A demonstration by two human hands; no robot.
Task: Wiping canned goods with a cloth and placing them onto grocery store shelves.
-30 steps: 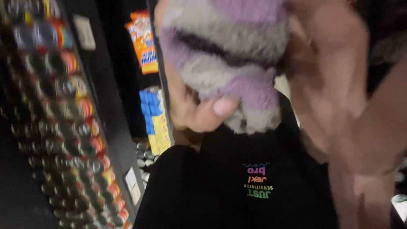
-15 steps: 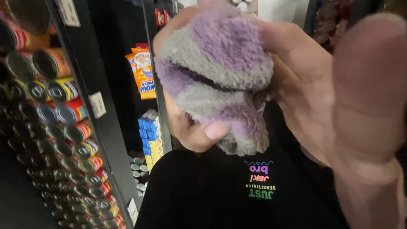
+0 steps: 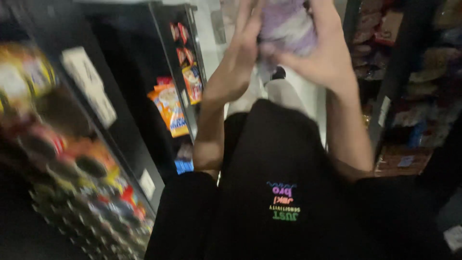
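A fuzzy purple and grey cloth point(image 3: 286, 24) is pressed between both my hands at the top of the view, held out in front of me. My left hand point(image 3: 238, 58) lies flat against its left side with the fingers pointing up. My right hand point(image 3: 322, 55) wraps around its right side and underside. The upper part of the cloth is cut off by the frame edge. Below my forearms I see my black shirt point(image 3: 288, 183) with a small coloured print.
A dark shelf rack point(image 3: 72, 168) full of rows of cans stands close on my left. Beyond it hang orange snack bags point(image 3: 168, 108) on another rack. Shelves with packaged goods point(image 3: 414, 86) line the right. A pale floor aisle point(image 3: 288, 91) runs between them.
My hands with the cloth have moved away from my face, up and forward, arms extended. The view has tilted so more of the aisle and both shelves shows.
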